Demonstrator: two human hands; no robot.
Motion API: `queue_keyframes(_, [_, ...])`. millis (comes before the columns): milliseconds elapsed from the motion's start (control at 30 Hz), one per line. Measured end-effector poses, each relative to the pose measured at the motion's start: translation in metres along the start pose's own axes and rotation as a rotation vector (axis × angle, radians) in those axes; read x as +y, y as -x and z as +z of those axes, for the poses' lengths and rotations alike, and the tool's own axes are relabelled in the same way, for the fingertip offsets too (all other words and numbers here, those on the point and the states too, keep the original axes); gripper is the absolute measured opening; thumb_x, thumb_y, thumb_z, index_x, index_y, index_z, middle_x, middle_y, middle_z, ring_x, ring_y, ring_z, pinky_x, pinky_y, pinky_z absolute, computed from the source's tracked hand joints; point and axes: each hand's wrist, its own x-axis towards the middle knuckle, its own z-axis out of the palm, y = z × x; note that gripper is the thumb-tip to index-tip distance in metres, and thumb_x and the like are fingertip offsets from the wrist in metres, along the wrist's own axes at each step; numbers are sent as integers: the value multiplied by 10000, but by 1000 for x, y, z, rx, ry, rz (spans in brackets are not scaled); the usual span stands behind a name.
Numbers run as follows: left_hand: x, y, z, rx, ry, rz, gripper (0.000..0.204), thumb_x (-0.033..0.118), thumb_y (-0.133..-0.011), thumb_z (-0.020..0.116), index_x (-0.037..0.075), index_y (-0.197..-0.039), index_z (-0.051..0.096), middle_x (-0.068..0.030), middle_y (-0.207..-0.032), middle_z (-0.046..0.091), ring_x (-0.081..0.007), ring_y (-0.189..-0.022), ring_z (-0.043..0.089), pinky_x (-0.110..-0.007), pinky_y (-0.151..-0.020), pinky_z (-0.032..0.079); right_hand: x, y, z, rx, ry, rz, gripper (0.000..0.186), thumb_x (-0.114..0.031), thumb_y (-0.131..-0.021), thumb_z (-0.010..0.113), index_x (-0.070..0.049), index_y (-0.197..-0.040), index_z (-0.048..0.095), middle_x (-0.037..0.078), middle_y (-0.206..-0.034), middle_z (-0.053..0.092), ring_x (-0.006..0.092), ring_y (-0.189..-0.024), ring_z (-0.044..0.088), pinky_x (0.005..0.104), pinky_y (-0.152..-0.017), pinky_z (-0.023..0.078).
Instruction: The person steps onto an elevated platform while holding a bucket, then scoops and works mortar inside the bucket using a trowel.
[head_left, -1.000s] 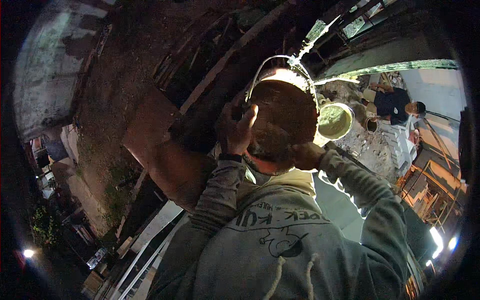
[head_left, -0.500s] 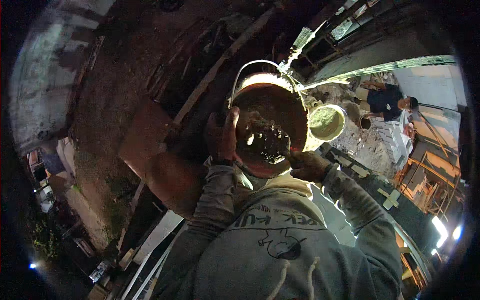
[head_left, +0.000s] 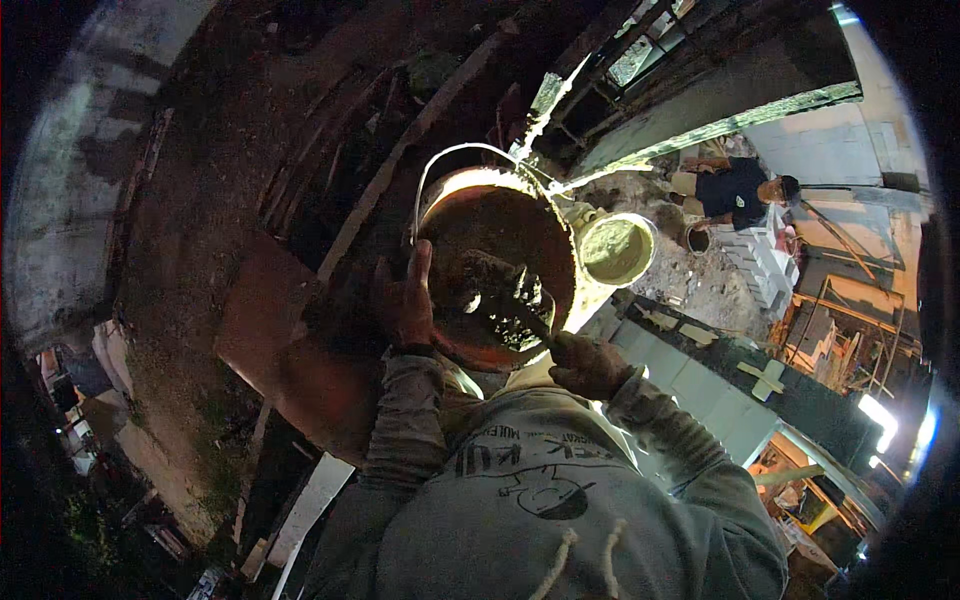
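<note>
A dark, round bucket (head_left: 465, 225) with a raised wire handle is in front of my chest, its rim lit from the right. My left hand (head_left: 403, 305) grips its left rim, thumb upward. My right hand (head_left: 585, 365), at the lower right rim, is closed on what looks like a trowel handle; the tool's blade (head_left: 505, 305) lies inside the bucket with dark, lumpy mortar on it. Just right of this bucket, farther below, is a lighter bucket (head_left: 612, 245) holding pale grey mix.
A co-worker (head_left: 728, 195) in a dark shirt bends beside a small bucket (head_left: 698, 238) and stacked pale blocks (head_left: 760, 255) below right. Timber beams (head_left: 400, 150) run diagonally at upper left. A green-lit ledge (head_left: 730, 120) crosses upper right. A wooden scaffold (head_left: 850, 330) and bright lamp (head_left: 880, 420) are at right.
The view has shifted, so bucket and hands sit farther left in the picture. The lumpy load on the tool has come into sight inside the bucket as my right hand moved slightly.
</note>
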Motion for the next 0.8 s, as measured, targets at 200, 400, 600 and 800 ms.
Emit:
queue_keyframes(200, [11, 9, -5, 91, 16, 98, 631, 452, -762, 632, -35, -1144, 510, -180, -1174, 522, -277, -1078, 499, -383, -914, 384, -12, 4, -21, -170, 57, 87, 310, -212, -729, 614, -12, -939, 505, 119, -747, 531, 255, -699, 529, 363, -638, 435])
queue_keyframes(400, [3, 6, -4, 148, -152, 218, 605, 485, -760, 620, -43, -1049, 567, -190, -1052, 583, -309, -978, 554, -396, -855, 416, -29, -48, -165, -162, -36, -152, 192, -208, -824, 542, -25, -786, 585, 74, -631, 565, 164, -593, 580, 286, -486, 458])
queue_keyframes(600, [3, 9, -2, 136, -106, 139, 558, 445, -755, 646, -51, -1002, 578, -181, -998, 593, -297, -918, 564, -394, -815, 429, -18, -84, -177, -74, -462, 375, 268, -271, -797, 588, -5, -763, 571, 108, -648, 557, 217, -526, 548, 355, -477, 452])
queue_keyframes(800, [3, 4, -2, 105, 4, 73, 602, 422, -732, 672, -77, -1047, 551, -201, -1064, 570, -301, -966, 546, -390, -833, 420, -40, -47, -140, -66, 163, -60, 277, -267, -738, 605, -16, -846, 553, 122, -635, 558, 263, -527, 556, 388, -510, 469])
